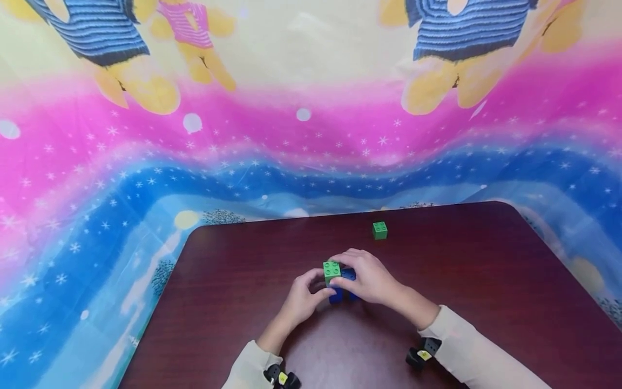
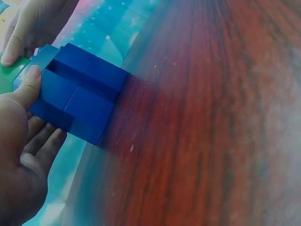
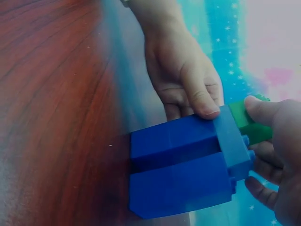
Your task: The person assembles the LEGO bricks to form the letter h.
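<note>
Dark blue bricks stand on the table in two side-by-side columns. A lighter blue brick lies across their tops, with some of its studs showing. On one end of it sits a green brick. My left hand holds the blue stack from its left side, thumb on the near face and fingers behind. From the right, my right hand pinches the green brick, its thumb on the near side. In the left wrist view, the green brick is cut off by the frame edge.
Another green brick stands apart near the back edge of the dark red-brown table. Behind the table hangs a colourful printed cloth. Black straps are worn at both wrists over pale sleeves.
</note>
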Available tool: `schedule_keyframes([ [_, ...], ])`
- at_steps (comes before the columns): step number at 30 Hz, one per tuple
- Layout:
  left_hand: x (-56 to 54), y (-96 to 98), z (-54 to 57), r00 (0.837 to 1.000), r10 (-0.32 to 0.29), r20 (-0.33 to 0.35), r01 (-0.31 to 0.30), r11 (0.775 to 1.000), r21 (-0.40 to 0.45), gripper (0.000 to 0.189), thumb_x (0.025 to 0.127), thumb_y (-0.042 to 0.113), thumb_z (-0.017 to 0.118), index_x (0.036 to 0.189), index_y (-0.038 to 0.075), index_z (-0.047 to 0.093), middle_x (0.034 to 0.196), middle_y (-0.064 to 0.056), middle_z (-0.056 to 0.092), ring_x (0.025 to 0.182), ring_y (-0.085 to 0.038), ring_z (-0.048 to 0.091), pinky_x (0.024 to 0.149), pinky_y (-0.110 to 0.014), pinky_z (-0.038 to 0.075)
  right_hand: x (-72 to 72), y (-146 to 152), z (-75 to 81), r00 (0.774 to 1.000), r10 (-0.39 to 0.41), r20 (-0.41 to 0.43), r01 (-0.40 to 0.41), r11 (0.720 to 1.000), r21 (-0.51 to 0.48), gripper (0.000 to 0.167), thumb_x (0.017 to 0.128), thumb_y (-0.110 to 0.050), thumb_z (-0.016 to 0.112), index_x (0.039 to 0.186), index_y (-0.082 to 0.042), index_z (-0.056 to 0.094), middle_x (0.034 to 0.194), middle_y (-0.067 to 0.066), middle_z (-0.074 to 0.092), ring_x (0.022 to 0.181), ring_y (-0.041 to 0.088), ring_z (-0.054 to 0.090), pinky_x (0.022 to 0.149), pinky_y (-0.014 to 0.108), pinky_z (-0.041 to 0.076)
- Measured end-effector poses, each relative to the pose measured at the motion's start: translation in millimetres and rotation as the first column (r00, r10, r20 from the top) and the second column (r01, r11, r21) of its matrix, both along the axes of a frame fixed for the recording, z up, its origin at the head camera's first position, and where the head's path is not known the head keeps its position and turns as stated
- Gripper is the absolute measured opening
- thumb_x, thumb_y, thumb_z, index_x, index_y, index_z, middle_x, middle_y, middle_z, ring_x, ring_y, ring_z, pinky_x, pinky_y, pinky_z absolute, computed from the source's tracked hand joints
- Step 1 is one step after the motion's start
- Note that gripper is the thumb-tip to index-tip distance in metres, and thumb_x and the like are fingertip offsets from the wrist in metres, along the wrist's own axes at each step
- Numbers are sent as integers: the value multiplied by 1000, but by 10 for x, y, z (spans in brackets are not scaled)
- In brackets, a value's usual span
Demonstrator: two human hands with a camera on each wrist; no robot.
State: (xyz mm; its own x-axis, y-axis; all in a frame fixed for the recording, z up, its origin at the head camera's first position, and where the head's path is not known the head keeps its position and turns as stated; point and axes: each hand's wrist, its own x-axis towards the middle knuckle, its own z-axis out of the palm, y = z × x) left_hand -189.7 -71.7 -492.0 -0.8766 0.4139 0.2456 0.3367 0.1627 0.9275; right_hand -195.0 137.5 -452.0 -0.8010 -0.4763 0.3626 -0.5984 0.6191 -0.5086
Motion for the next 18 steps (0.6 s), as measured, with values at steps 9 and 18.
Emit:
schedule_keyframes([
  [9,-100,10,-230,1000,14,8,-14,1000,-26,35,90,-1,75,123,-5,64,118,-22,68,112,-38,66,95,-49,54,35,-4,20,998,-30,56,31,999,-16,43,88,-31,82,125,-15,70,109,-2,68,94,12,62,79,34,56],
  [18,-133,-42,-282,999,-26,-18,26,999,-35,34,93,13,76,125,8,65,120,-9,69,112,-28,67,95,-42,56,40,0,48,996,-11,91,14,999,-31,46,88,-33,81,129,-15,69,113,-1,68,97,15,63,80,34,57],
])
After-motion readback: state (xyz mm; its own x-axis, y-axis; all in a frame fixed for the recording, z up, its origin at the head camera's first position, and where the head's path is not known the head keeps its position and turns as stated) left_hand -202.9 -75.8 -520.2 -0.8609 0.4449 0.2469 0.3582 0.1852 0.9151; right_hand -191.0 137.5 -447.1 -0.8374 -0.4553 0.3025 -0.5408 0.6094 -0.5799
